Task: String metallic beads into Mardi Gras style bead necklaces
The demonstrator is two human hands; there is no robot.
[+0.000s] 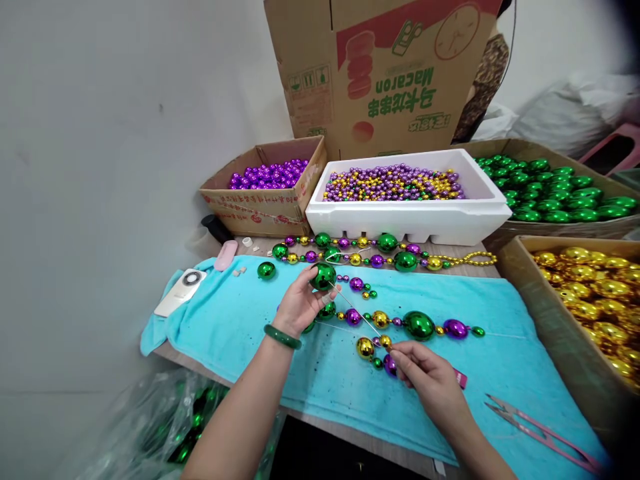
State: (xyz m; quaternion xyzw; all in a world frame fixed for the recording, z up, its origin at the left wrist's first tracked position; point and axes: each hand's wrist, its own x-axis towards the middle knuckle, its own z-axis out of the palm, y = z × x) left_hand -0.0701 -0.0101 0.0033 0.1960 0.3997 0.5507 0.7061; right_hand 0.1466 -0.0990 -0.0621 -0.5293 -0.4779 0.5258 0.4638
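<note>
My left hand [304, 303], with a green bangle [283, 337] on its wrist, holds a large green bead [323, 276]. A thin needle [357, 310] runs from that bead down to the right. At its lower end a small gold bead [385, 341] sits beside the pinched fingers of my right hand [423, 373]; exactly what they grip is partly hidden. Near those fingers lie a gold bead [365, 347] and a purple bead [391, 364]. Strung beads with a large green one [419, 325] lie on the blue towel [225, 333] behind my right hand.
A finished-looking bead strand [405, 261] lies behind the towel. Further back stand a purple-bead carton [260, 208] and a white foam box [400, 220]. Gold beads [595, 287] fill a right-hand carton. Pink scissors [545, 433] lie front right, a phone [181, 292] at left.
</note>
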